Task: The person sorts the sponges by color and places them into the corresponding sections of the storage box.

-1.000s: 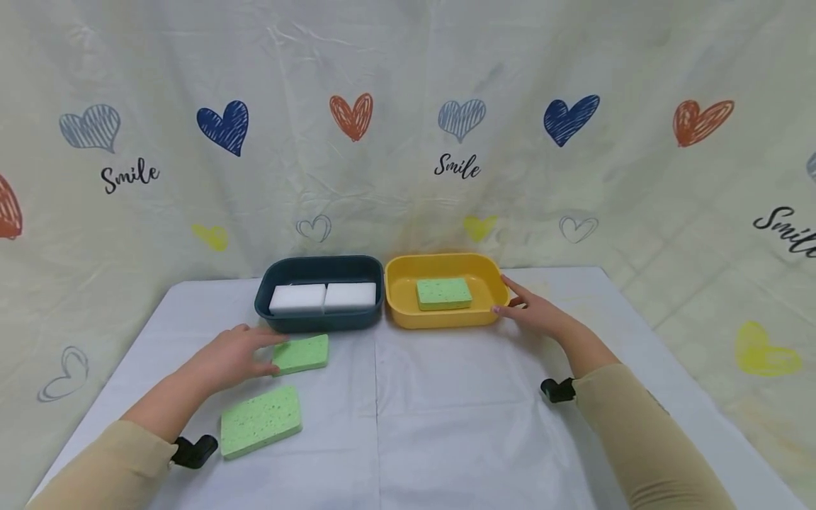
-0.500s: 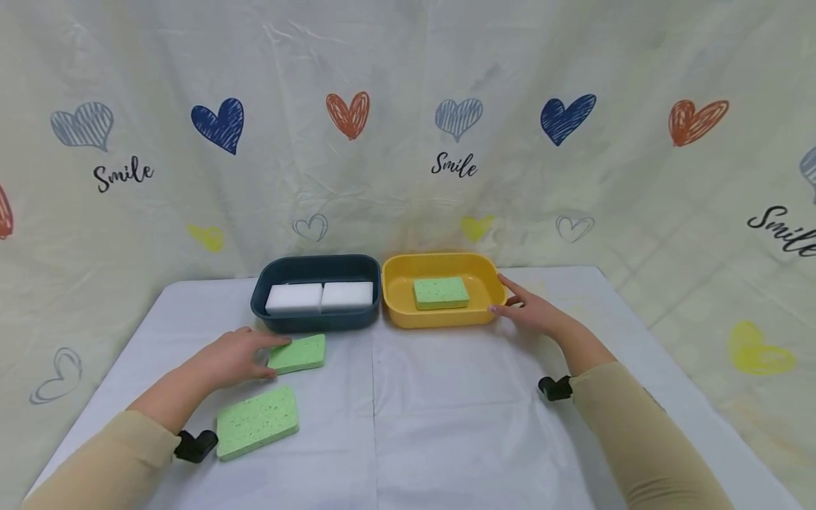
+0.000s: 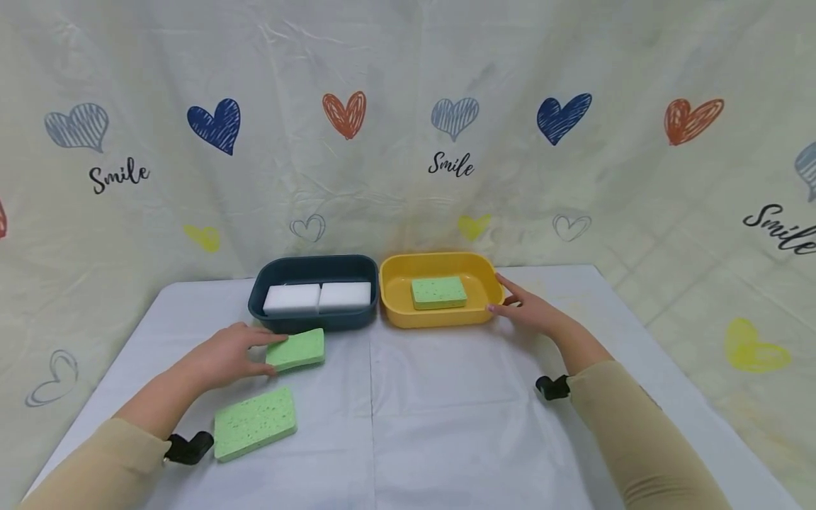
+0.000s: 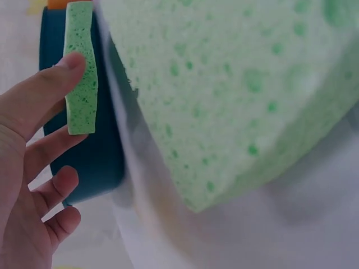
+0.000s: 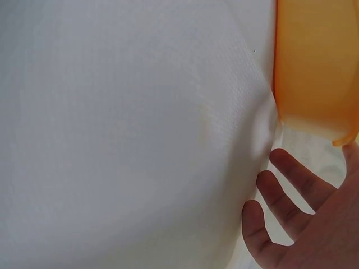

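My left hand point(image 3: 224, 356) pinches a thin green sponge point(image 3: 299, 349) between thumb and fingers, just in front of the dark blue tray point(image 3: 258, 312). In the left wrist view the same sponge point(image 4: 82, 106) shows edge-on, thumb on one face, its far edge raised. A second green sponge point(image 3: 255, 423) lies flat nearer the front left. My right hand point(image 3: 535, 312) rests at the right end of the yellow tray point(image 3: 433, 320), thumb at the front corner and a finger at the back rim. Its other fingers point(image 5: 291, 213) spread loosely beside the tray in the right wrist view.
Two white sponge blocks point(image 3: 319, 298) sit side by side in the dark blue tray. One green sponge point(image 3: 438, 292) lies inside the yellow tray. Both trays stand side by side at the back of the white-covered table point(image 3: 433, 425), before a heart-printed curtain point(image 3: 395, 177).
My left hand has closed on the smaller-looking green sponge and tilted it slightly up from the table. My right hand stays at the yellow tray. The head view has shifted slightly.
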{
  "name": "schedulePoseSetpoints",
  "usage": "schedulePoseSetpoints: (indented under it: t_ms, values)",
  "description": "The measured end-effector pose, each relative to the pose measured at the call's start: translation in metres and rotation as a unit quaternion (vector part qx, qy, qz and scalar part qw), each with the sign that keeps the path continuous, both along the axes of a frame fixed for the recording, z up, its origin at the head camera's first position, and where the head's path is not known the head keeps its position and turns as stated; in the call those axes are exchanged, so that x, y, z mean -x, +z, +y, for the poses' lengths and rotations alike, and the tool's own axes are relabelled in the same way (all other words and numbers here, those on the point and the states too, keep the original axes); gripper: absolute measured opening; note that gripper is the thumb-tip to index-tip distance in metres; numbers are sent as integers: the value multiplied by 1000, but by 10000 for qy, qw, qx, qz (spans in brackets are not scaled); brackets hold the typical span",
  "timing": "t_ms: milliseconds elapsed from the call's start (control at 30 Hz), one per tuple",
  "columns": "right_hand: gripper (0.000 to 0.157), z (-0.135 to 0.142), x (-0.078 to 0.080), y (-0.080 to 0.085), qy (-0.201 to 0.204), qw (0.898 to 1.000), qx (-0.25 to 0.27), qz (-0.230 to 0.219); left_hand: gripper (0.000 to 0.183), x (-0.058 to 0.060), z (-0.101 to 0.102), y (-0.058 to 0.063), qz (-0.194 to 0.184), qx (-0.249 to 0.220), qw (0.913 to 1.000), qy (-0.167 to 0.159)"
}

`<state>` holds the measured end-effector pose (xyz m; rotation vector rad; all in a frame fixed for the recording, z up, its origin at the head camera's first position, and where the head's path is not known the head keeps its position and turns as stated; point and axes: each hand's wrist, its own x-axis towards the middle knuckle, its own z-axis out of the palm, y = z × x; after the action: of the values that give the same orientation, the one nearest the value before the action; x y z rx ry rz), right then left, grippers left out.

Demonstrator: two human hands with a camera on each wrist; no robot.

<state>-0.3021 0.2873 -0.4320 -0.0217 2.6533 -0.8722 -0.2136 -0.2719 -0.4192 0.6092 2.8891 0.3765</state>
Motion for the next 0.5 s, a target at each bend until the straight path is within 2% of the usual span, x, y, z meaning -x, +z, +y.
schedulePoseSetpoints:
  t_ms: [367,500]
  values:
    - [97,0,-1,1,20,10000,-32,-27,59,-9,5,17,422,-169,9986,-252]
    - [97,-1,-1,1,26,10000,-51,-16,57,-10,11,19,616,-271,9970,-380]
